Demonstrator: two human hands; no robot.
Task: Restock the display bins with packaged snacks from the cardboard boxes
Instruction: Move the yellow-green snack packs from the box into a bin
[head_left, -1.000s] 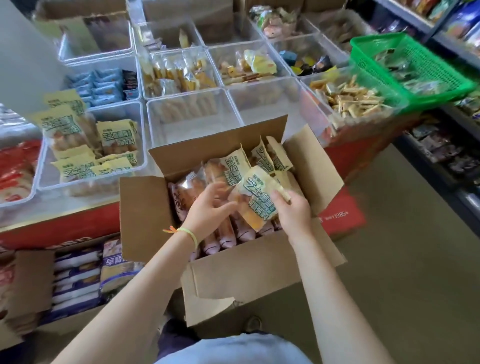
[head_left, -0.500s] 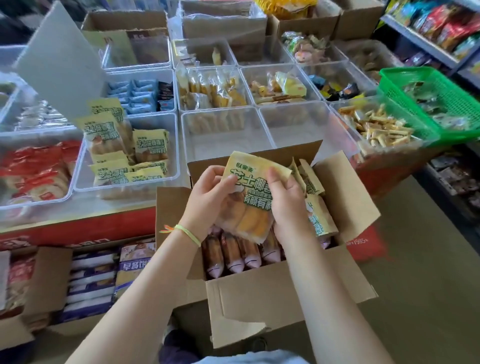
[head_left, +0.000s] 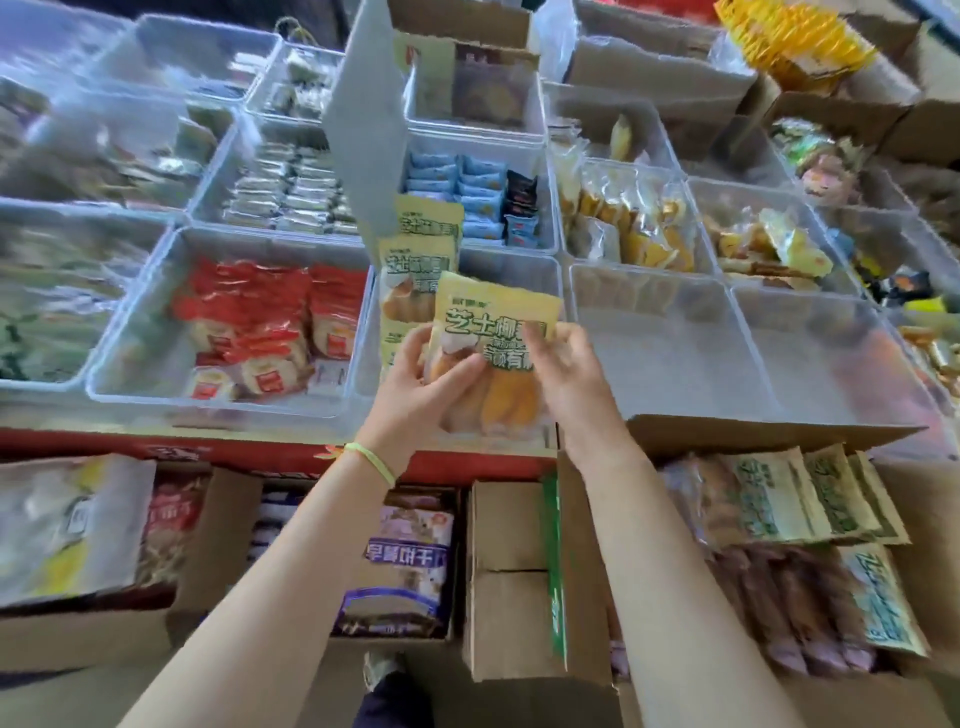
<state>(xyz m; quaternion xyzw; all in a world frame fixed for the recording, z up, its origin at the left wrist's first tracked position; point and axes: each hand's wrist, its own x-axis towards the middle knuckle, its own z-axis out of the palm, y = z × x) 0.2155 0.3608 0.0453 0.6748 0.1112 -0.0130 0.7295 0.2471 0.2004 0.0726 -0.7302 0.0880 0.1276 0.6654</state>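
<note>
My left hand (head_left: 415, 384) and right hand (head_left: 563, 371) both gripping one snack pack (head_left: 493, 358), over a clear bin (head_left: 514, 270), box (head_left: 753, 431) near my right arm

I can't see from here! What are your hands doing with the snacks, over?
Left hand and right hand both grip one yellow-topped snack packet. Held over the clear plastic bin with matching packets. Nothing blocking.
</note>
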